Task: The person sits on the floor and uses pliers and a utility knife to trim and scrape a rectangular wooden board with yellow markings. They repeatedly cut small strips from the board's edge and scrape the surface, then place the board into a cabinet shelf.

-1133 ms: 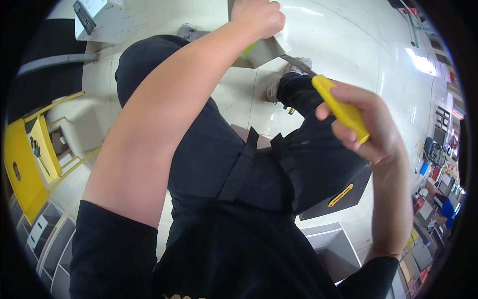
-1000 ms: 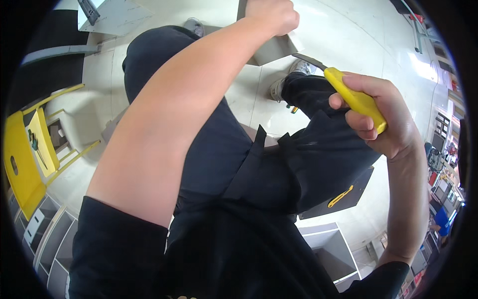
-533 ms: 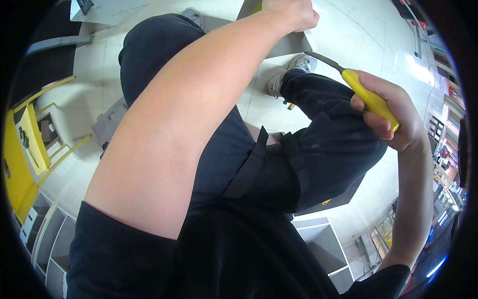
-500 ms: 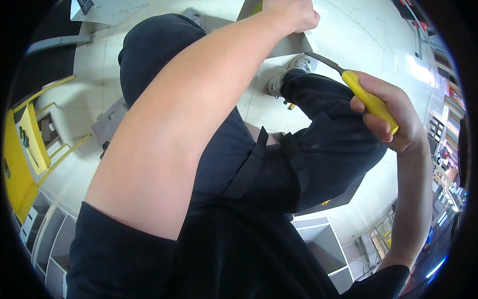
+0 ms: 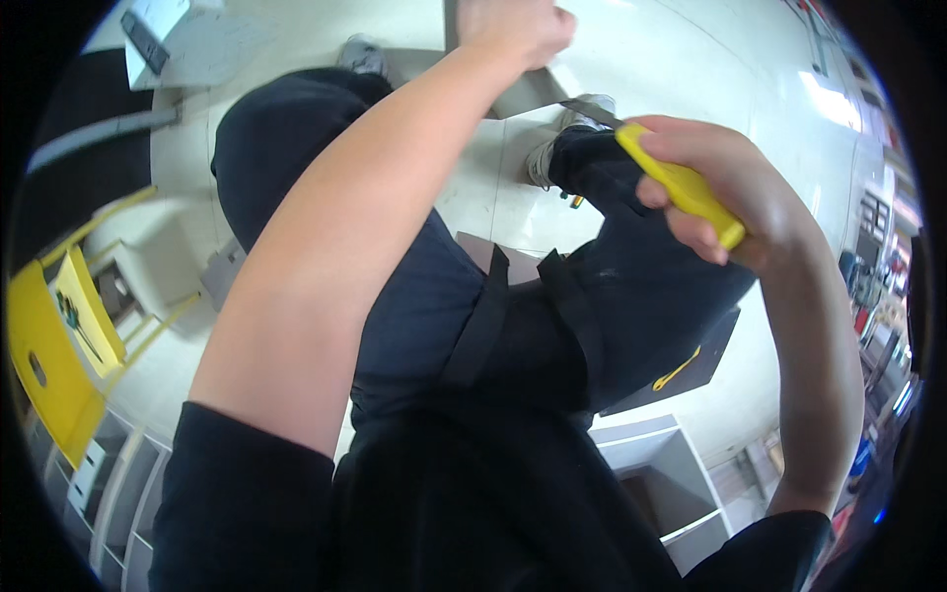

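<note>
Top centre of frame: left hand (image 5: pixel 513 30) is fisted on the upper edge of a grey flat panel (image 5: pixel 528 94), fingers curled tight around it. Right hand (image 5: pixel 725 192), upper right, has its fingers wrapped closed on a yellow-handled knife (image 5: pixel 681 187); the blade tip meets the panel's right edge, just below the left fist. Directly beneath sit the dark trouser legs (image 5: pixel 631 286) and a light shoe (image 5: pixel 552 158). Risks, as I judge them: blade slips off the edge toward the holding fist or down into the thigh; panel is held in mid-air by one hand only, so it can twist and pinch the blade.
</note>
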{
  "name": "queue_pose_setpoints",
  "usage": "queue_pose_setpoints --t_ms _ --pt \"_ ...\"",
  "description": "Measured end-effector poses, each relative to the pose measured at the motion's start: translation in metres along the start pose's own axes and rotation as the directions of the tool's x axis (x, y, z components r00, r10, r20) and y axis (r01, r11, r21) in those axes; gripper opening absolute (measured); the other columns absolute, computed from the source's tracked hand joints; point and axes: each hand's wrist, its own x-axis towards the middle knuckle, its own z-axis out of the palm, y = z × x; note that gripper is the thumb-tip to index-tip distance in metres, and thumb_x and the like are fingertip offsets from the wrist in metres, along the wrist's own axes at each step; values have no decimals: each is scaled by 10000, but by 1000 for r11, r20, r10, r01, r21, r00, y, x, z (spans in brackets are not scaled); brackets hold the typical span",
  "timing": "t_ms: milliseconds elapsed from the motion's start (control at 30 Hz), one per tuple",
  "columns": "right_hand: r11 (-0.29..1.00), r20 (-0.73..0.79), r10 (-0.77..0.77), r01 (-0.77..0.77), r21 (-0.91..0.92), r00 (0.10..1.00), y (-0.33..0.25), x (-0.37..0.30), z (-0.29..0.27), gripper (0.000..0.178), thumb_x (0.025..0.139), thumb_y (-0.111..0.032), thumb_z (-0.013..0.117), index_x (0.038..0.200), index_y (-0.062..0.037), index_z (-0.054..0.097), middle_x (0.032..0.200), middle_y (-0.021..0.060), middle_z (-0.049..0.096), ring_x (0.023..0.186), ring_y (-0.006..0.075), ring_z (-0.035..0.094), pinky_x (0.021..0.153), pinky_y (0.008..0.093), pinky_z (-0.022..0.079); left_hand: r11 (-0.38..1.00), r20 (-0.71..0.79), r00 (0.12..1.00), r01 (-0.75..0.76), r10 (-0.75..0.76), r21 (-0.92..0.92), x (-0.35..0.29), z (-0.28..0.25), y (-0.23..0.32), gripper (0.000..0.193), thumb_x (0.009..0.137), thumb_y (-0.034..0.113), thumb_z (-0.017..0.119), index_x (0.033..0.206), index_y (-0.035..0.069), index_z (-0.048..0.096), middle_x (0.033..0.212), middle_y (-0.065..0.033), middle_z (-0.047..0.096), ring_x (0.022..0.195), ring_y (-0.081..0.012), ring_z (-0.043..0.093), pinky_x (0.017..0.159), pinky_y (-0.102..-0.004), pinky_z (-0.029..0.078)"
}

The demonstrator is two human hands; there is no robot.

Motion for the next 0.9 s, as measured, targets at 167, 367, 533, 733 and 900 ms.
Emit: queue_pose_setpoints --t_ms 167,367,533,733,900 --pt "999 -73 36 -36 7 997 2 1 17 549 957 -209 474 1452 -34 312 780 79 546 424 86 487 366 220 414 993 -16 999 39 -37 110 -11 23 -28 403 857 302 408 730 102 733 783 -114 707 836 -298 611 880 -436 351" --pt "881 17 -25 14 472 1000 77 -7 38 563 956 -192 430 1491 -129 268 721 67 494 464 124 470 410 252 400 870 48 869 -492 493 -32 -48 -20 -29 417 861 449 582 1081 102 648 927 -75 678 878 -282 608 830 -441 385" --pt "566 99 -68 -43 823 993 107 -6 93 594 933 -102 465 1481 -172 249 895 84 505 561 134 494 471 264 412 753 394 692 -658 605 1 -71 -13 -51 261 735 149 653 991 106 622 766 -48 651 732 -241 650 665 -363 485" --pt "519 206 18 -185 834 978 123 -26 89 623 976 -97 443 1525 -165 156 883 69 475 482 111 471 422 244 395 794 410 706 -603 577 -77 -121 -13 -12 506 596 86 683 1097 39 625 894 -63 679 611 -194 608 568 -321 508" --pt "549 341 92 -333 767 936 125 -31 63 639 982 -171 458 1527 -111 130 582 28 448 435 111 450 439 269 423 794 454 684 -601 571 -92 -130 -13 -3 537 595 67 684 1125 11 613 949 -79 688 623 -202 598 586 -312 505"
